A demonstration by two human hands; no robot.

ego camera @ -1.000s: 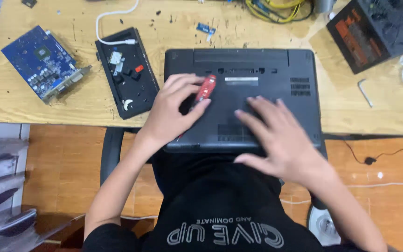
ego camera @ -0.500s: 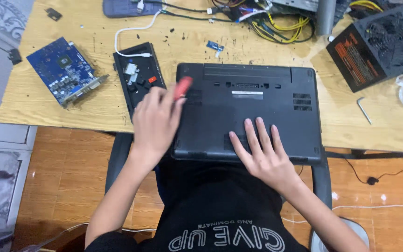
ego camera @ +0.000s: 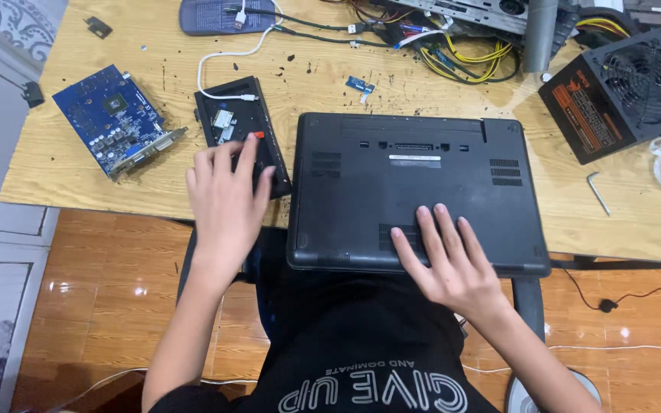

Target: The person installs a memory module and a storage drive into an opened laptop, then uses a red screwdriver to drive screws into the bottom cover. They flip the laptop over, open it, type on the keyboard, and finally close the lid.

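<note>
A black laptop (ego camera: 422,176) lies upside down, its front edge hanging over the wooden table's edge above my lap. My right hand (ego camera: 449,264) rests flat on its underside near the front edge, fingers spread, holding nothing. My left hand (ego camera: 227,195) hovers palm down over a black tray (ego camera: 227,107) of small parts to the left of the laptop. Its fingers are extended and cover the tray's near half. A small red piece (ego camera: 258,135) shows by the fingertips. The red-handled tool seen earlier is out of sight, and whether it is under the palm I cannot tell.
A blue circuit card (ego camera: 112,118) lies left of the tray. A white cable (ego camera: 227,57) runs into the tray. A black power supply (ego camera: 625,92), tangled wires (ego camera: 460,53) and an L-shaped hex key (ego camera: 598,191) sit at the back and right. Orange floor lies below.
My left hand has carried the red-handled tool off the laptop, leftwards to the tray. My right hand slid toward the laptop's front edge. The view has shifted down the table.
</note>
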